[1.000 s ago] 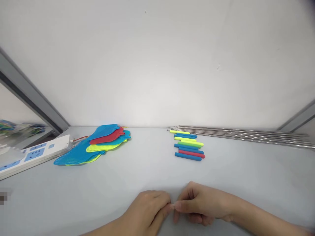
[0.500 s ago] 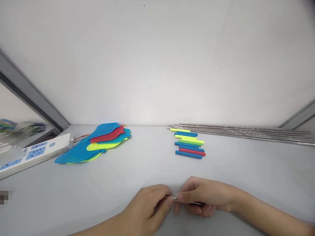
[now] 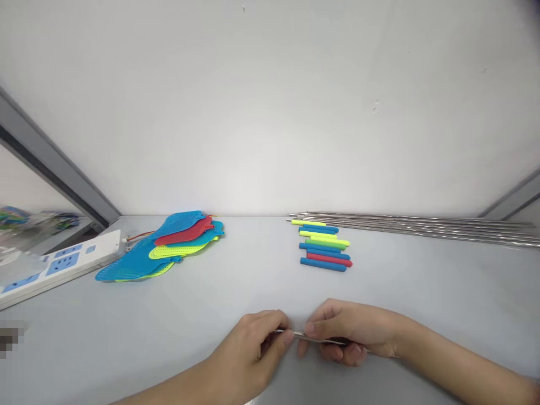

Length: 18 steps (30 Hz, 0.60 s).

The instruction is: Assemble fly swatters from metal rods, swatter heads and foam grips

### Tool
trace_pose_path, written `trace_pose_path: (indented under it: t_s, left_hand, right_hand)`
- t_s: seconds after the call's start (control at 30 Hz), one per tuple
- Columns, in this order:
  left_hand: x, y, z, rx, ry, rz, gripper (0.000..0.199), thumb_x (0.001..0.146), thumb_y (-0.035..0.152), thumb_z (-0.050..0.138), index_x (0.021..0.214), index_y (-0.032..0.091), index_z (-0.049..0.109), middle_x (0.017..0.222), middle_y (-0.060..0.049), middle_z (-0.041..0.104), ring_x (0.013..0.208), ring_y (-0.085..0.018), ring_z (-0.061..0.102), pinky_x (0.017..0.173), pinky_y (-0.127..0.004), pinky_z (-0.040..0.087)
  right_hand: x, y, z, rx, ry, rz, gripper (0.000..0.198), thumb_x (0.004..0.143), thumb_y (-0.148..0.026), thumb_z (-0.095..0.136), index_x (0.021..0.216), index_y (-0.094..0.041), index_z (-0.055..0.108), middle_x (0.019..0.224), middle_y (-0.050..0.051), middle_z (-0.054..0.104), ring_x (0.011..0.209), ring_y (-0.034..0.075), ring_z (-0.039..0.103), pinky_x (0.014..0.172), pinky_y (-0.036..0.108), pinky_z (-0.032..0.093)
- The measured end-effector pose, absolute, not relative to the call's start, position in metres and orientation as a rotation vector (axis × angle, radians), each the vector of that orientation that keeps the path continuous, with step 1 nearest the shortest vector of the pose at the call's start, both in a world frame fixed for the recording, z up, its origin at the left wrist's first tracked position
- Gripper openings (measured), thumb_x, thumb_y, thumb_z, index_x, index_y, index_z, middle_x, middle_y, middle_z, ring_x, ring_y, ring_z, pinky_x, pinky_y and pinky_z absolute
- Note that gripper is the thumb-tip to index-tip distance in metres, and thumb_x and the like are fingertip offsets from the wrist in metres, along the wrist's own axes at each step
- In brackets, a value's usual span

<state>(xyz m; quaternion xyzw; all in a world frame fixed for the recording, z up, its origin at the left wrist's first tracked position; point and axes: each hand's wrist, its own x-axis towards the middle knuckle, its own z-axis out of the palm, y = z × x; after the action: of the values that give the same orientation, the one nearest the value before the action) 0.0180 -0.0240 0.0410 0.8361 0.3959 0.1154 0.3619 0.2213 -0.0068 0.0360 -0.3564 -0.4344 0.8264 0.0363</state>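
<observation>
Rod (image 3: 314, 338), thin bright metal, pinched by left hand (image 3: 257, 349) and right hand (image 3: 350, 334).

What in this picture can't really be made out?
- Thin metal rod, head view: both hands cover most of it; left hand, right hand.
- Metal rods along the wall: cut off by the right edge.
- Power strip: cut off by the left edge.
- Swatter heads: the lower ones are hidden by the pile.

Left hand (image 3: 257, 351), right hand (image 3: 350, 334) — both bare, no gloves; forearms uncovered — no sleeves.
</observation>
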Motion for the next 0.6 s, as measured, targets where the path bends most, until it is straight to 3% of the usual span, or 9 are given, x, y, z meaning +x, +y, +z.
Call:
trace_pose_path:
  t_s: [0.4,0.6]
  left_hand:
    - [0.016,-0.029,0.026,2.397,1.187,0.294,0.031,0.088,0.027,0.023,0.064,0.017,0.041,0.061,0.001,0.045,0.058,-0.011,0.041,0.055,-0.022,0.032]
    - [0.013,-0.027,0.027,2.452,0.997,0.275,0.032,0.088,0.022,0.023,0.070,0.020,0.050,0.059,0.002,0.047,0.056,-0.011,0.043,0.057,-0.022,0.031]
  right_hand:
    - [0.219,-0.009,0.037,-1.129,-1.347,2.498,0.034,0.075,-0.041,0.049,0.089,-0.012,0.061,0.050,-0.005,0.036,0.035,0.001,0.021,0.033,0.018,0.010]
    - [0.219,-0.011,0.035,-1.184,-1.412,2.472,0.034,0.074,-0.041,0.051,0.087,-0.013,0.062,0.050,-0.004,0.038,0.035,0.001,0.025,0.032,0.017,0.013]
